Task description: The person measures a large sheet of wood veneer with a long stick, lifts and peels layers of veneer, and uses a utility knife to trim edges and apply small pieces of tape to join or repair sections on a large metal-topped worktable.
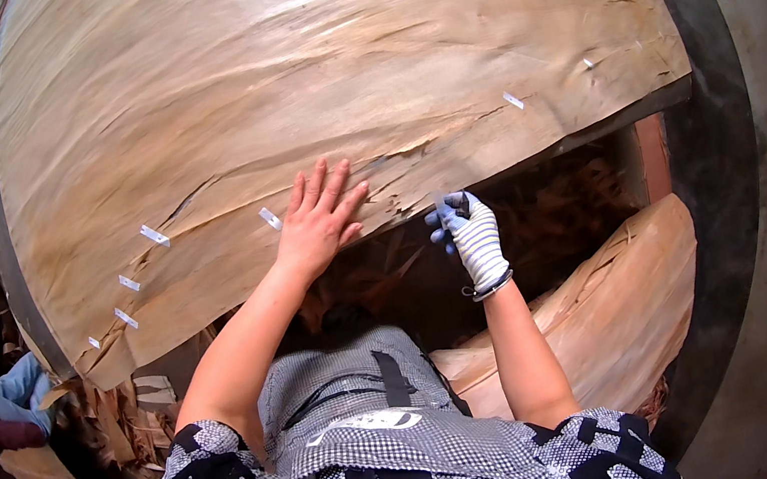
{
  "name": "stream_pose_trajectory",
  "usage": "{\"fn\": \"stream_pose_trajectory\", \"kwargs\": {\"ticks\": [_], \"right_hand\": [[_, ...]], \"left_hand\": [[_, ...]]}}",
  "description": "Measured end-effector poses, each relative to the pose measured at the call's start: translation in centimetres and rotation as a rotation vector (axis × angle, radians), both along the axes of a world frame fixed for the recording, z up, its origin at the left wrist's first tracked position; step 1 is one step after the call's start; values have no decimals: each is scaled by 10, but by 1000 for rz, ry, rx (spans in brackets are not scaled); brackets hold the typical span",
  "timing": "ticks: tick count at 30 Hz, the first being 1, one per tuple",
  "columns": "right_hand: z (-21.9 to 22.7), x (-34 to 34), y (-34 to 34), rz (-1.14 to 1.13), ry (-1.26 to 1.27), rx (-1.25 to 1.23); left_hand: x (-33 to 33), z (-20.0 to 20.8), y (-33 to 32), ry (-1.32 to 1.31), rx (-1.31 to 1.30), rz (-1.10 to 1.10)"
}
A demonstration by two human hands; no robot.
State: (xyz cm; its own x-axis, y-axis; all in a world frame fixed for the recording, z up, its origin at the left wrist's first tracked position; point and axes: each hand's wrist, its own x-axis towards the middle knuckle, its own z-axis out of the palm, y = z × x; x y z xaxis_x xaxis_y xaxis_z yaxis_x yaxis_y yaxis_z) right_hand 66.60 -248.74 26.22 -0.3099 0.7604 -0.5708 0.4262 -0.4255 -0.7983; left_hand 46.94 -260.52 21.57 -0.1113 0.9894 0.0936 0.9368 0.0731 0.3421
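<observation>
A large sheet of wood veneer (324,67) lies in front of me, its near edge ragged and split. My left hand (314,219) is bare and rests flat on the sheet close to that edge, fingers spread. Beside a torn part of the edge is my right hand (472,237), in a striped glove with blue fingertips. Its fingers pinch what looks like a short strip of pale tape (441,209). Similar white tape strips cross splits in the veneer, including one strip (270,219) next to my left hand and another (512,100) further right.
Another curved veneer sheet (607,303) hangs low at the right, near a dark band (719,183) along the floor. Veneer scraps (119,416) lie below left. Part of another person in blue clothing (16,392) shows at the left edge.
</observation>
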Motion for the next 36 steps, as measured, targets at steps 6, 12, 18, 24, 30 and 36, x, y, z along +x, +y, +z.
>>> {"fn": "stream_pose_trajectory", "kwargs": {"ticks": [6,12,18,24,30,36], "right_hand": [[-14,18,-4,-38,40,-64],[-12,-4,-2,-5,57,-94],[-16,-28,3,-81,136,-65],[-18,-10,-18,-162,63,-121],[-5,-7,-32,-231,55,-79],[11,19,-66,-213,10,-47]], "left_hand": [[3,0,-2,70,-44,22],[11,-7,-1,146,-28,80],[12,-6,0,133,-23,79],[10,-7,-4,77,-8,59],[11,-10,-2,89,10,65],[9,3,-2,12,42,-35]]}}
